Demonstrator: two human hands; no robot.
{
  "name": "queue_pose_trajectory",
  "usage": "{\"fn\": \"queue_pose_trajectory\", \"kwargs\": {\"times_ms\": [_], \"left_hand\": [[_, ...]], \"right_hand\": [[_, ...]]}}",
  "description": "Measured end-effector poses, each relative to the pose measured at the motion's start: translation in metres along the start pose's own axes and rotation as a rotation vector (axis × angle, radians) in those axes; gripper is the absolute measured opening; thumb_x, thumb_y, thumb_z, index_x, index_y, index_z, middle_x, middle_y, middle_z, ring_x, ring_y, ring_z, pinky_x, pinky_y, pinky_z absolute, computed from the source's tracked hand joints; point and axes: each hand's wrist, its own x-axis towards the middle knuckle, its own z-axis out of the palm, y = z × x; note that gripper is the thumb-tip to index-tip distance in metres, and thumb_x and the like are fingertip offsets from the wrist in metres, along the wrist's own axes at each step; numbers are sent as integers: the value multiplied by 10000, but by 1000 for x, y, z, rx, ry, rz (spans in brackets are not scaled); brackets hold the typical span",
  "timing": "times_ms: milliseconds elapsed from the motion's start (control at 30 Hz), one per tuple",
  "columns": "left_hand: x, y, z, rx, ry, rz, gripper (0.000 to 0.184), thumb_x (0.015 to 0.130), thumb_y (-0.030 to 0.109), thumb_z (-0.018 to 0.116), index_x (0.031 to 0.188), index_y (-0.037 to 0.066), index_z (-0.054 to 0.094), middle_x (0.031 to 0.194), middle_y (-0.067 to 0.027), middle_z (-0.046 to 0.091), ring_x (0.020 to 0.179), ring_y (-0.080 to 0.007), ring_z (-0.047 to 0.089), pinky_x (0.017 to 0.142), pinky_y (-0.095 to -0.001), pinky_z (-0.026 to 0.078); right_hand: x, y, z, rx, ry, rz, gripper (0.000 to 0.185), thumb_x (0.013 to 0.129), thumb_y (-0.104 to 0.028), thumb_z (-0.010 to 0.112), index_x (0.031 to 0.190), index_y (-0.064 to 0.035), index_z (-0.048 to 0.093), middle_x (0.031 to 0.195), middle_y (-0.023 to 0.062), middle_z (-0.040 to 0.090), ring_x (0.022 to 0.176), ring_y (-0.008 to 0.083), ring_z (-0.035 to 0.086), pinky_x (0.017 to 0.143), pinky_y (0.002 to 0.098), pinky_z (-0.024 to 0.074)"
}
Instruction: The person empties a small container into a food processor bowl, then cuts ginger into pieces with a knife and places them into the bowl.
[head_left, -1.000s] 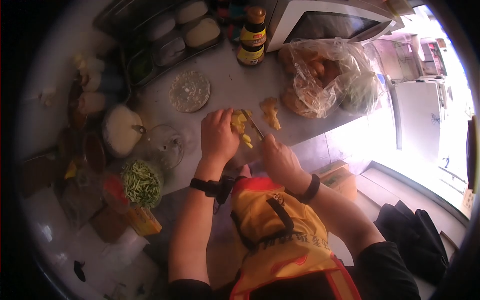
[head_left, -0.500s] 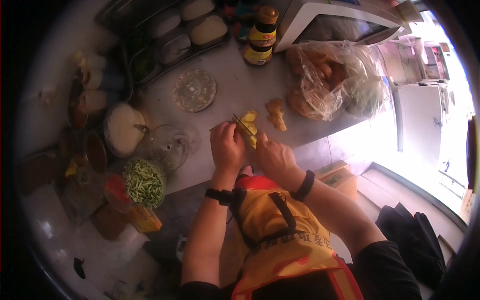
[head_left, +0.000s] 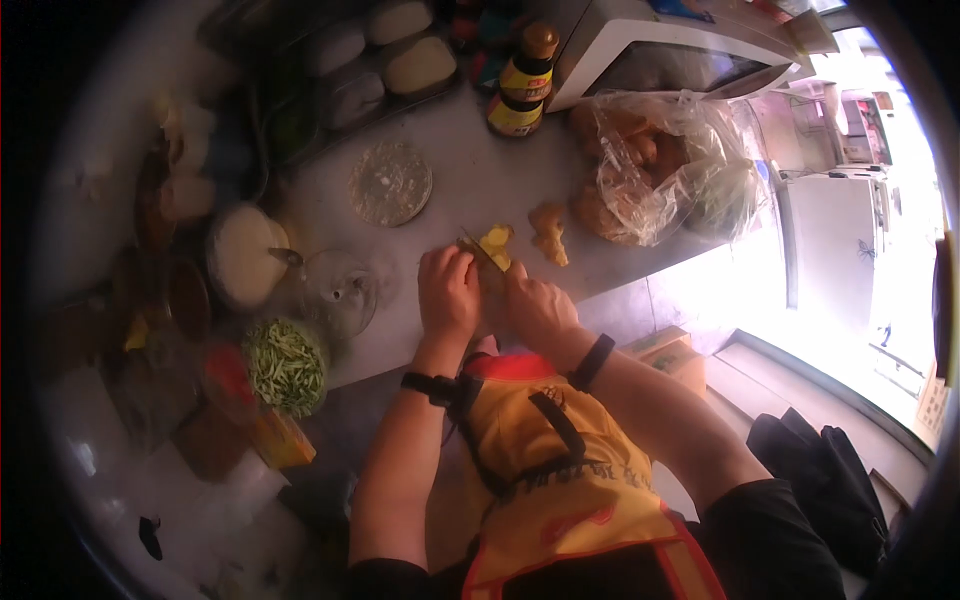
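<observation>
The cut ginger (head_left: 496,240), yellow on its open side, is near the front edge of the counter (head_left: 470,165), just beyond the two hands. The narrow blade of the knife (head_left: 484,250) lies along the near side of this ginger, and its tip points away from the person, toward the left.

The right hand (head_left: 540,308) is closed, with the fingers curled around the handle of the knife, which is almost fully covered by them. The left hand (head_left: 449,292) is just beside the blade, with its fingers bent and close together. The fingertips are turned down, so I cannot tell if they pinch a piece of ginger or only rest there.

To the right of the cut ginger, a little apart, lies a brown ginger root (head_left: 549,235). Further right there is a clear plastic bag (head_left: 645,165) with brown roundish things inside. Behind the ginger, next to the white oven (head_left: 610,45), stands a dark bottle (head_left: 522,85) with yellow labels. A round speckled disc (head_left: 391,183) lies to the left and farther back. Well to the left of the left hand are a clear round container (head_left: 340,292), a white tub (head_left: 243,256), and a bowl of green shreds (head_left: 286,368).
</observation>
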Motion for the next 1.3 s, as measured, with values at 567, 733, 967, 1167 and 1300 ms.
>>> {"fn": "queue_pose_trajectory", "kwargs": {"times_ms": [567,733,967,1167,1300], "left_hand": [[26,1,4,-37,-157,163,184,789,9,669,973,9,682,1099,-138,668,1053,-372,586,933,-447,491],[31,2,1,-46,-181,184,145,812,25,652,954,11,680,1100,-134,673,1049,-364,588,921,-454,494],[17,10,-5,81,-119,165,134,846,64,649,965,8,669,1100,-121,665,1024,-338,590,914,-448,485],[1,19,-6,48,-39,4,204,843,83,667,1033,8,669,1124,-124,643,1019,-347,601,901,-461,484],[1,17,-5,80,-27,83,213,832,97,686,1035,33,674,1119,-123,629,1011,-349,600,888,-463,486]], "right_hand": [[5,6,-11,52,72,52,209,867,-72,582,1022,52,516,838,230,712,800,374,734,678,447,594],[11,-1,-8,30,70,115,203,880,-77,570,1022,60,524,849,211,709,804,372,737,684,452,598],[9,12,-3,64,163,41,191,882,-99,571,998,45,519,830,204,697,767,374,732,651,452,595],[-24,-2,-26,-68,89,-10,149,864,-106,599,914,32,578,780,160,642,760,336,735,663,416,597],[-16,-2,-17,-136,0,-46,179,847,-103,633,941,48,642,850,159,645,816,309,737,695,395,596]]}}
